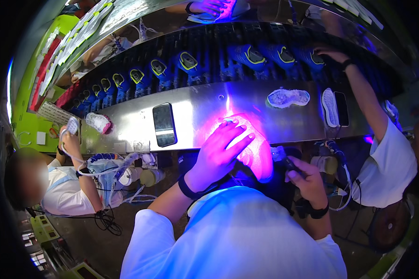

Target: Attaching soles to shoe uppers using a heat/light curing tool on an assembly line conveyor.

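My left hand [221,151] grips a shoe sole [256,156] by its upper part, fingers spread across its surface. Strong pink and violet light floods the sole, which is tilted over the bench's near edge. In my right hand [308,180] is a brush [281,159] with a dark handle, its pale bristles close to the sole's right edge; whether they touch it I cannot tell. Black bands circle both my wrists. On the metal bench [195,102] beyond my hands lie a phone [165,124] and another pale sole [287,98].
Several blue shoes with yellow-green collars [189,61] stand on a dark conveyor [214,56] behind the bench. At left a co-worker [70,186] holds a small pale sole; at right another person's arm [368,97] reaches toward the shoes. Pots [151,177] hang below the bench edge.
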`<state>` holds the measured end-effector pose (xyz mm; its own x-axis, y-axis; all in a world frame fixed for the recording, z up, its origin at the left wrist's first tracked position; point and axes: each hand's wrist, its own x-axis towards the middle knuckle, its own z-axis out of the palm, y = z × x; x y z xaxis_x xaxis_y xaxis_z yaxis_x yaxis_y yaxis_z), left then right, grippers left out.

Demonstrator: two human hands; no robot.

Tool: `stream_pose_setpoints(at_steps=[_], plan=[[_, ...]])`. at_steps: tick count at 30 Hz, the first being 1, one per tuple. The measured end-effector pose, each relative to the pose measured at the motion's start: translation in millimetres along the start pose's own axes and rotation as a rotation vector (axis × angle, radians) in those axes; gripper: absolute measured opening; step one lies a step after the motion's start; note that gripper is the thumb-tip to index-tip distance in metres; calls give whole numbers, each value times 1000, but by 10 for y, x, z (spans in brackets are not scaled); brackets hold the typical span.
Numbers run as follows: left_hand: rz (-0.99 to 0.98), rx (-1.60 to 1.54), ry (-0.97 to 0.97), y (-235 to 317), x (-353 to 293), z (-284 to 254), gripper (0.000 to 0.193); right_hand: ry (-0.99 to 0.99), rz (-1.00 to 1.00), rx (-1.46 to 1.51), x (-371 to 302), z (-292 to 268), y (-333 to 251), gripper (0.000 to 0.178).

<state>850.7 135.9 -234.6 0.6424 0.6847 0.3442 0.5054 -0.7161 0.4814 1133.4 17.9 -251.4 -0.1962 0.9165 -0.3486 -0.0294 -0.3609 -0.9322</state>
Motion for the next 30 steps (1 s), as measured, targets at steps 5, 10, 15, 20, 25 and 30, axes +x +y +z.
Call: stream_pose_setpoints(at_steps=[5, 10, 15, 20, 25, 30], plan=[[-131, -16, -69, 21, -79, 29, 72, -12, 53, 166, -170, 82, 241, 45], [-222, 29, -115, 79, -138, 66, 76, 53, 105, 241, -297, 218, 369, 48], [-312, 16, -178, 144, -152, 60, 67, 157, 25, 112, -253, 248, 440, 45], [-478, -45, -265, 135, -43, 59, 62, 182, -192, -399, -4, -15, 195, 41], [-439, -261, -371, -16, 97, 25, 63, 95, -312, -594, 182, -281, -10, 41], [-476, -410, -572, -30, 263, -13, 72, 104, -340, -592, 304, -379, 16, 40]])
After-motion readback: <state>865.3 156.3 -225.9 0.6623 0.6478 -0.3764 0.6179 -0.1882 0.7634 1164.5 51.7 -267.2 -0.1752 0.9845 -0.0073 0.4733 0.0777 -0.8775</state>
